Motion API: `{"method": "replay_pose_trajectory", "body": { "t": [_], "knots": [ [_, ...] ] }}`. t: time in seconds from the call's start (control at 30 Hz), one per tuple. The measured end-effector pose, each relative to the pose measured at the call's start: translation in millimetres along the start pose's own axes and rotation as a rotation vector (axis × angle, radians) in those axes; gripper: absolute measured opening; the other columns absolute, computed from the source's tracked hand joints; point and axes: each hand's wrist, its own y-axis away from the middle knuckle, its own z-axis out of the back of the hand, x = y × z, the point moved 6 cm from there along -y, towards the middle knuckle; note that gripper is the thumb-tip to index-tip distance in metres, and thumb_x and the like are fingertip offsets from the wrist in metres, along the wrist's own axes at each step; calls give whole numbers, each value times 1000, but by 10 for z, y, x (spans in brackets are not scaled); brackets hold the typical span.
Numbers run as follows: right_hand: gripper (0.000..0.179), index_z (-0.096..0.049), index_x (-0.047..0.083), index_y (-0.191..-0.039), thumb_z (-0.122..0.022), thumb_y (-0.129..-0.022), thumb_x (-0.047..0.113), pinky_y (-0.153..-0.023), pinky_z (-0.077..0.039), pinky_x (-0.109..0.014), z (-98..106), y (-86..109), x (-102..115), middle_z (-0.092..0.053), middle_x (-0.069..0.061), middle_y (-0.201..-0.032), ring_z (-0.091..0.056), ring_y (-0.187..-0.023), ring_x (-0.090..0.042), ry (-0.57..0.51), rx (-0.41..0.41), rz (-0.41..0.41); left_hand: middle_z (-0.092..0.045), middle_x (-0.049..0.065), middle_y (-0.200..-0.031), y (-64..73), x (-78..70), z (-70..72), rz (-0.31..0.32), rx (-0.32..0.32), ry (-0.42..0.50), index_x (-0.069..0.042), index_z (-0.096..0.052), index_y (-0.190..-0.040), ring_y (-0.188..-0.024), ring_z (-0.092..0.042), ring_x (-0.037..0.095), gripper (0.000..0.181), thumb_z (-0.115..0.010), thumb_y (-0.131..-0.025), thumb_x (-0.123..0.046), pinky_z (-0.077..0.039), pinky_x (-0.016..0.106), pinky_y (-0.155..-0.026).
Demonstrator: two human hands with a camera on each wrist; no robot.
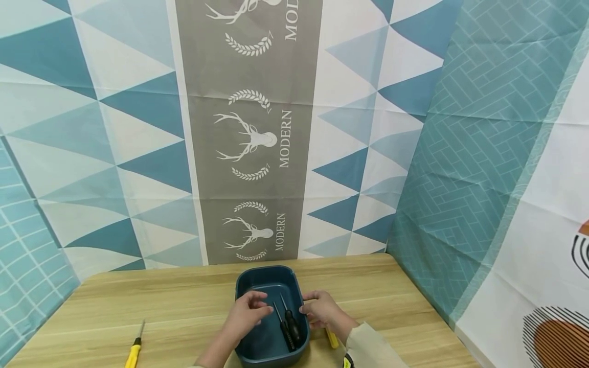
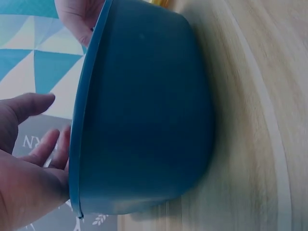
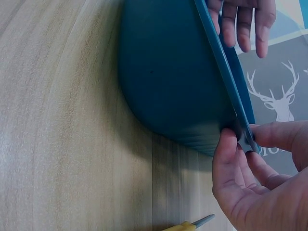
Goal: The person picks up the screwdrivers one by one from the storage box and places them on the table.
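A dark blue plastic basin (image 1: pixel 264 350) sits on the table, holding two screwdrivers with black handles: a slim one (image 1: pixel 286 335) and a thicker one (image 1: pixel 293 327). Over its left side hovers my left hand (image 1: pixel 248 312), thumb and fingers apart with nothing between them. At the right rim, my right hand (image 1: pixel 319 309) pinches the basin's edge between thumb and fingers. The right wrist view shows that hand (image 3: pixel 260 178) at the rim, with small dark spots by the fingertips that I cannot identify.
A yellow-handled screwdriver (image 1: pixel 133 352) lies on the wooden table (image 1: pixel 184 306) to the left. Another yellow-handled tool (image 1: pixel 332 338) lies right of the basin, partly hidden by my right arm; its metal tip (image 3: pixel 204 221) shows in the right wrist view. Patterned cloth (image 1: pixel 253 179) hangs behind.
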Motion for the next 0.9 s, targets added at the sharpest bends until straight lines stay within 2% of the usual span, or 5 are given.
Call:
{"method": "replay_pose_trajectory", "body": {
  "t": [0.33, 0.53, 0.67, 0.9],
  "knots": [
    [35, -53, -2, -119, -61, -85, 4, -54, -48, -26, -5, 13, -2, -63, -10, -89, -59, -70, -18, -19, 1, 5, -61, 16, -101, -25, 78, -77, 72, 15, 38, 7, -50, -121, -86, -61, 18, 51, -68, -83, -21, -55, 40, -71],
    [35, -53, -1, -119, -61, -85, 5, -55, -49, -27, -2, 22, 13, -64, -11, -89, -59, -69, -18, -13, -4, -2, -61, 17, -102, -33, 112, -142, 112, 38, 61, 7, -49, -123, -93, -62, 26, 53, -68, -84, -23, -56, 45, -74],
    [36, -53, -1, -119, -61, -85, 5, -54, -49, -27, -3, 24, 18, -64, -10, -88, -59, -69, -18, -14, -3, -4, -60, 17, -104, -38, 129, -191, 150, 39, 82, 7, -48, -123, -94, -61, 29, 53, -68, -83, -22, -55, 45, -74],
    [36, -53, -1, -120, -61, -85, 4, -56, -50, -28, 5, 10, 13, -64, -9, -89, -59, -71, -18, -15, -6, -2, -57, 18, -103, -53, 157, -273, 211, 29, 84, 5, -48, -123, -91, -59, 26, 52, -68, -83, -20, -56, 42, -72]
  ]
}}
